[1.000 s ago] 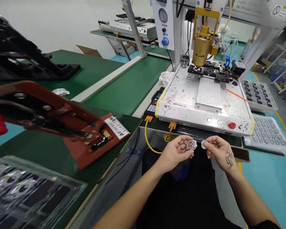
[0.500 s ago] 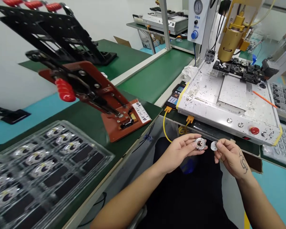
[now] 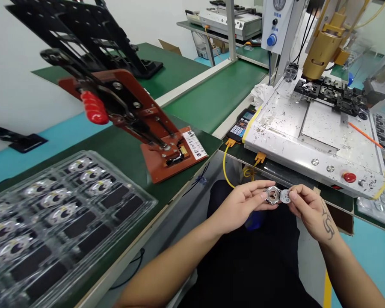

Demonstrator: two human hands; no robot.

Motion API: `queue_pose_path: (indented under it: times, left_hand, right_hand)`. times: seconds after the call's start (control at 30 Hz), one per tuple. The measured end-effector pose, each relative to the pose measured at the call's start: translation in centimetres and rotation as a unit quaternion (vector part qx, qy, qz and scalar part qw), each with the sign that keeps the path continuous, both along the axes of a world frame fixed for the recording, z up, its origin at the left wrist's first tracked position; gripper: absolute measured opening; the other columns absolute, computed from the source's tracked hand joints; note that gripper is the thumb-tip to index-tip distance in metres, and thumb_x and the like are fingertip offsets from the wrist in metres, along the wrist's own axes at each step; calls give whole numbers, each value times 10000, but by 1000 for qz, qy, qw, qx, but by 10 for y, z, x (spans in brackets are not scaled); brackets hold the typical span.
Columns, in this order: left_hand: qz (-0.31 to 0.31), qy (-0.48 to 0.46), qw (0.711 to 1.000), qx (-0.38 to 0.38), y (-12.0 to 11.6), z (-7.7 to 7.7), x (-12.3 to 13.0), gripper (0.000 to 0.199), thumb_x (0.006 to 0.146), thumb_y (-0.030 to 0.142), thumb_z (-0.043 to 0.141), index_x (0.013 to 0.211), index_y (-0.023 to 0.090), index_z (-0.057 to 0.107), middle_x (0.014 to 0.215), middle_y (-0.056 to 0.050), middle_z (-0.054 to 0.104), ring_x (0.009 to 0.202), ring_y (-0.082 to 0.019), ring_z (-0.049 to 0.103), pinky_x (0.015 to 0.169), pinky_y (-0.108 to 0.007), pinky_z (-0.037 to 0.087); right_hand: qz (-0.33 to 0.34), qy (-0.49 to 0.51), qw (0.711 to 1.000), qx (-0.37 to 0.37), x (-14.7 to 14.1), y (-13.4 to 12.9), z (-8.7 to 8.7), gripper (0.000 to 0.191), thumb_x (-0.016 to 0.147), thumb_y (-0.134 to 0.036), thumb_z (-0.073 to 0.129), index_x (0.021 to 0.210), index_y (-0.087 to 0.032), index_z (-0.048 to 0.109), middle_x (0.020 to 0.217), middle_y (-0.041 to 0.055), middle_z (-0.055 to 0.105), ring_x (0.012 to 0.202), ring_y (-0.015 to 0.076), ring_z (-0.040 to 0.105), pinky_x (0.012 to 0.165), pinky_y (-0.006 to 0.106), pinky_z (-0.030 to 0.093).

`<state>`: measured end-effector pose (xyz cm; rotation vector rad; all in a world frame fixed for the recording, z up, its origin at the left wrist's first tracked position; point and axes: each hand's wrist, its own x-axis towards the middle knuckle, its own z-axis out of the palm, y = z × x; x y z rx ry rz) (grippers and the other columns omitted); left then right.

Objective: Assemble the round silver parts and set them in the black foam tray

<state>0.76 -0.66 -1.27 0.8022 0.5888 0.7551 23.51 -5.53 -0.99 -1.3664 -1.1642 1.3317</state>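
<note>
A small round metal case [image 3: 272, 195], like a watch case with an open centre, is pinched at its left edge between the thumb and fingers of my left hand [image 3: 239, 206]. In my right hand [image 3: 309, 210], thumb and fingers close on a thin silver disc [image 3: 285, 196] with fine print. The disc is beside the case's right edge; whether they touch I cannot tell. Both parts are held up above my lap, in front of the bench edge. The undersides of both parts are hidden.
On the left bench stand a clear tray [image 3: 115, 171] of shiny ring-shaped parts and a brown toggle press [image 3: 154, 167] with a red handle. A white dispensing machine [image 3: 276, 141] is at right, with a keypad controller [image 3: 240, 125] and yellow cable [image 3: 225, 167] beside it.
My right hand has brought the disc left, closing the gap to the case. The disc shows more of its printed face. The whole view has shifted slightly.
</note>
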Motion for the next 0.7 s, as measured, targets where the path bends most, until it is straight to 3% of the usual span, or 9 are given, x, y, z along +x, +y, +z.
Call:
queue_pose_path:
  times: [0.1,0.2,0.37,0.7]
  left_hand:
    - [3,-1,1000,8,-1,1,0,452,945,380,835,1336,166,759,1264,-131,801,1232,-348,750,1069,-533,643]
    - [6,-2,1000,15,-3,2,-1,446,953,373,828,1340,164,756,1261,-132,801,1235,-350,749,1063,-530,648]
    - [6,-10,1000,16,-4,3,-2,435,953,364,828,1335,167,759,1245,-127,806,1190,-323,769,1052,-510,657]
    - [6,3,1000,8,-4,6,1,469,955,366,826,1351,130,742,1281,-157,789,1187,-323,764,1038,-478,661]
  right_hand:
    - [0,-87,994,70,-3,4,9,351,1015,-545,687,855,-233,664,1003,72,673,833,203,590,726,328,498]
    - [-4,-98,991,90,-2,4,10,312,1030,-505,674,866,-240,671,1117,74,687,940,224,630,814,337,531]
    - [-6,-41,997,73,6,0,4,250,1041,-454,681,907,-243,674,1144,72,702,969,227,658,880,354,548]
    - [25,-70,994,84,-2,1,14,243,1044,-421,692,885,-239,667,1152,50,704,1032,207,663,913,315,532]
